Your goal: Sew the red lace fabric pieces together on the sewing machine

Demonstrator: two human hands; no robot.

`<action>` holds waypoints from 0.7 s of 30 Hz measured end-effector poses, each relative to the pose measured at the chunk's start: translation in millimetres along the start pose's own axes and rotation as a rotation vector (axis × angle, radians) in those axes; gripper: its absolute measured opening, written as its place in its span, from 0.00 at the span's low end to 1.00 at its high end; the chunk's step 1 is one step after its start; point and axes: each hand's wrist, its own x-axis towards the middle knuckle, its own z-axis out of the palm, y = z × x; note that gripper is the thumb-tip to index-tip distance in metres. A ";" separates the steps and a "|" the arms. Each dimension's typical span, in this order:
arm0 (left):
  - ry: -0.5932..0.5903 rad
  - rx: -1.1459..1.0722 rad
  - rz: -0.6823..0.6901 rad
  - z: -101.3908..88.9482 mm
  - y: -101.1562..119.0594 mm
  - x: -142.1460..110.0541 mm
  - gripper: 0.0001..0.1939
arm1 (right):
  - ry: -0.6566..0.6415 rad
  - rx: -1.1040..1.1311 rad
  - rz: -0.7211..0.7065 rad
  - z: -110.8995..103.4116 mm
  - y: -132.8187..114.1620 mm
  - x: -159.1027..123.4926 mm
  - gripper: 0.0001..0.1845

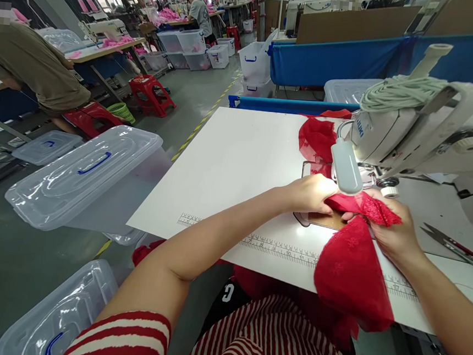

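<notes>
Red lace fabric (pixel 356 271) runs across the sewing machine's bed and hangs over the table's front edge into my lap. My left hand (pixel 312 193) is closed on the fabric just left of the needle area, its fingertips partly hidden by the cloth. On the right, my right hand (pixel 392 221) grips a bunched part of the same fabric between thumb and fingers. Above both hands stands the white sewing machine (pixel 388 141), its grey lamp (pixel 346 166) covering the needle from view. More red fabric lies behind the machine's foot.
Scissors (pixel 458 246) lie right of my right hand. A printed ruler (pixel 275 248) follows the white table's (pixel 238 161) front edge. Lidded clear plastic boxes (pixel 92 170) stand on the floor at left. Other people sit and stand near red stools (pixel 150 92) and machines behind.
</notes>
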 end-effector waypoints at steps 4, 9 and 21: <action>0.017 0.091 -0.048 5.4 7.5 -1.5 0.11 | -0.014 -0.034 -0.013 -1.4 -3.3 -0.2 0.13; 0.033 0.188 -0.061 8.8 12.1 -3.3 0.07 | -0.036 -0.047 -0.027 -1.8 -2.1 0.0 0.12; 0.085 0.380 -0.024 9.9 18.2 -20.3 0.10 | -0.167 -0.138 -0.155 -4.6 5.8 1.1 0.12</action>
